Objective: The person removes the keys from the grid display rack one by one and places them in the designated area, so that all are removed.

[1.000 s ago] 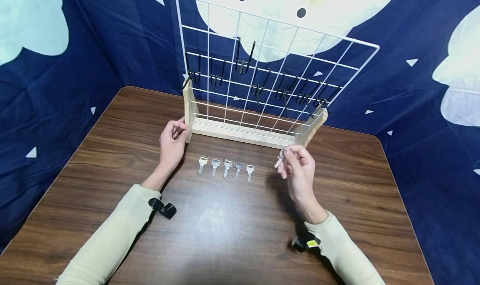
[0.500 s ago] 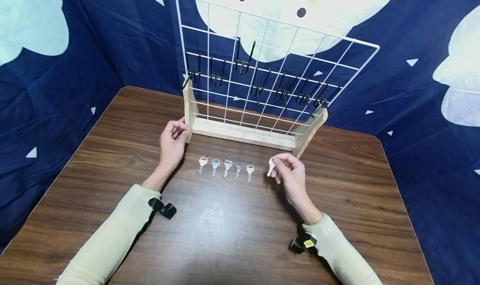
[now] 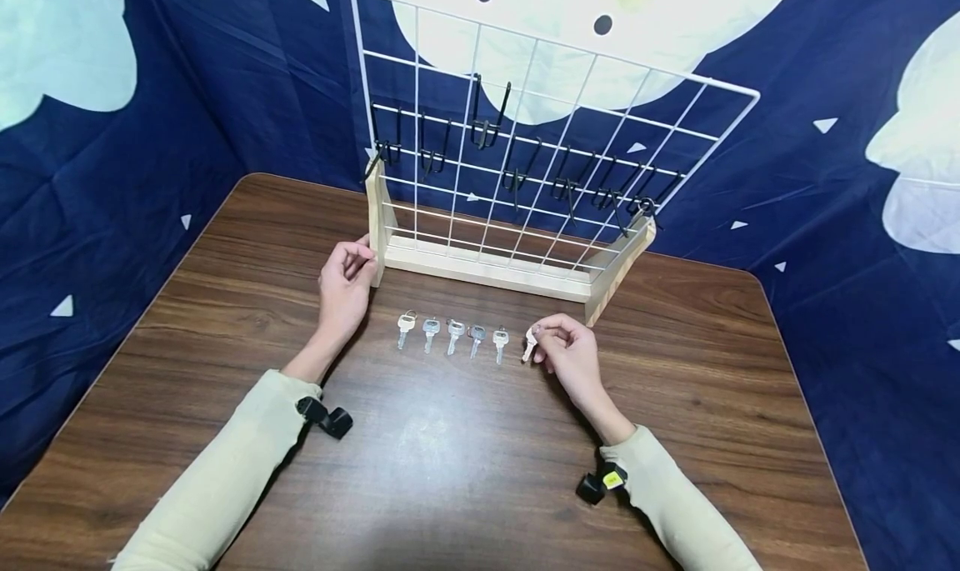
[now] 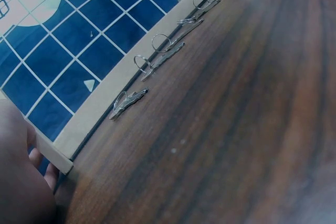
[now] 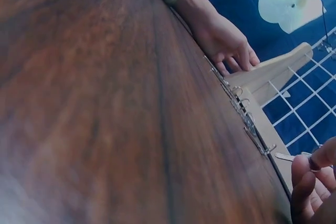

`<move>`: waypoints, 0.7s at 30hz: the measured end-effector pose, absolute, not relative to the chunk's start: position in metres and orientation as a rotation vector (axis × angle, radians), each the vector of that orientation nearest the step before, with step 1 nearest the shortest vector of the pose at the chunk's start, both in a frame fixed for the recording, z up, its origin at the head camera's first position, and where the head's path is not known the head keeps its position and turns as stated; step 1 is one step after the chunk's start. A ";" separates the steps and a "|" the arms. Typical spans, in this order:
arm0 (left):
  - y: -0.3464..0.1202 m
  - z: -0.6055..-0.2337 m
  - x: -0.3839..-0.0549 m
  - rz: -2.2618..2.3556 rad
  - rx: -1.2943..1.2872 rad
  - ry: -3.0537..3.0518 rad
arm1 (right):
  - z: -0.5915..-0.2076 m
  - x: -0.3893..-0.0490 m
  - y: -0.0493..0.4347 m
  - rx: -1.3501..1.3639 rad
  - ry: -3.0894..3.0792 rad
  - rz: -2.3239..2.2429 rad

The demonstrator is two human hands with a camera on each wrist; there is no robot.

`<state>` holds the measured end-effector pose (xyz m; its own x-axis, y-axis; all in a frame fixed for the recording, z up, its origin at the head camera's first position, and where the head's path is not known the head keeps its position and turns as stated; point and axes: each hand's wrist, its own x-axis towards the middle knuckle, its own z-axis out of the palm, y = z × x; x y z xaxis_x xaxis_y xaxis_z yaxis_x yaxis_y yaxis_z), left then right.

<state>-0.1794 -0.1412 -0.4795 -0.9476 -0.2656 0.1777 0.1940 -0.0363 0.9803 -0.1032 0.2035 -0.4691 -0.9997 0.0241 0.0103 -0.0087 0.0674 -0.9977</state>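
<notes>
In the head view my right hand (image 3: 573, 350) pinches a silver key (image 3: 529, 343) by its bow, just right of a row of several keys (image 3: 455, 336) on the table. In the right wrist view the key's blade (image 5: 284, 157) sticks out from my fingertips; whether it touches the table cannot be told. My left hand (image 3: 347, 292) touches the outer side of the wooden stand's left end panel (image 3: 378, 237), its fingers loosely bent. In the left wrist view small rings (image 4: 140, 62) show on the lying keys.
Behind the keys, a white wire grid (image 3: 536, 137) rises from the wooden stand's base bar (image 3: 487, 269). Several black hooks (image 3: 517, 177) hang across the grid. The brown wooden table (image 3: 420, 488) extends toward me, and dark blue cloth (image 3: 247, 71) surrounds its back and sides.
My right hand has carried the key left and down, from beside the stand's right end panel to the right end of the row. My left hand has stayed in place.
</notes>
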 end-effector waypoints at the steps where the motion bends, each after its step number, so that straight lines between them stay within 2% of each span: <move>1: -0.141 -0.479 -0.179 -2.056 0.076 -1.933 | -0.470 -0.104 0.204 -0.013 -2.289 2.117; 8: -0.142 -0.479 -0.179 -2.048 0.083 -1.947 | -0.475 -0.107 0.209 0.053 -2.377 2.024; 21: -0.141 -0.480 -0.180 -2.043 0.063 -1.923 | -0.482 -0.112 0.218 0.250 -2.603 1.471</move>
<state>-0.1800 -0.1406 -0.4800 -0.9435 -0.2692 0.1931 0.2090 -0.0315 0.9774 -0.1124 0.2183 -0.4817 -0.9763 -0.0747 0.2031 -0.2125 0.5080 -0.8347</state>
